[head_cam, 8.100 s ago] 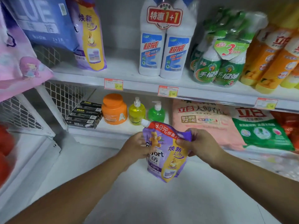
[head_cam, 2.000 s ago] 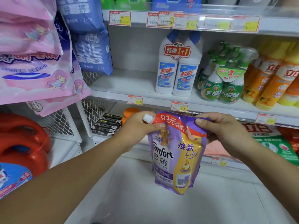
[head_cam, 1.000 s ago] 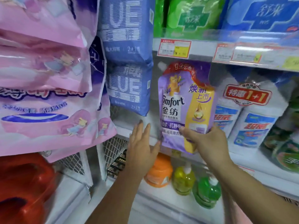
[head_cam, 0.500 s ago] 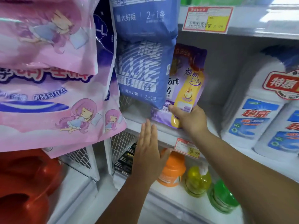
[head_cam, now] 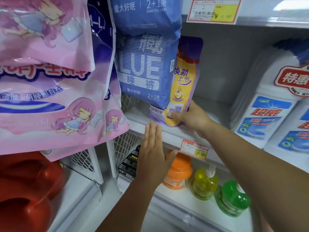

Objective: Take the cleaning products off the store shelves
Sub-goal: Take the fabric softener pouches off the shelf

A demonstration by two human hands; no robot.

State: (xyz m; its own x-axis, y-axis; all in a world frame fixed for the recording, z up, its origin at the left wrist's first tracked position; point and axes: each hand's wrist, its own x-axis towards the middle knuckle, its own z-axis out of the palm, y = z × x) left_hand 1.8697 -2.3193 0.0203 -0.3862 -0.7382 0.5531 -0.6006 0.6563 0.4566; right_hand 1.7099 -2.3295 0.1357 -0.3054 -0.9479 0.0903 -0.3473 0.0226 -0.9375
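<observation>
A purple and yellow softener pouch (head_cam: pixel 184 81) stands upright on the white middle shelf (head_cam: pixel 180 131), its left part hidden behind a hanging blue pack (head_cam: pixel 145 61). My right hand (head_cam: pixel 192 117) grips the pouch at its lower right corner, thumb across the front. My left hand (head_cam: pixel 153 153) is flat with straight fingers, held up in front of the shelf's edge just below the pouch, holding nothing. White cleaner bottles (head_cam: pixel 267 106) with a red promo tag stand at the right on the same shelf.
Pink packs (head_cam: pixel 50 81) hang at the left. Below are an orange jar (head_cam: pixel 179 171), a yellow pump bottle (head_cam: pixel 204 183), a green pump bottle (head_cam: pixel 234 198), black boxes (head_cam: pixel 129 163) and red jugs (head_cam: pixel 28 190). A price tag (head_cam: pixel 194 149) hangs on the shelf edge.
The pouch went from both hands, low, up to the middle shelf in my right hand alone, partly behind the blue pack. My left hand let go and opened flat below it.
</observation>
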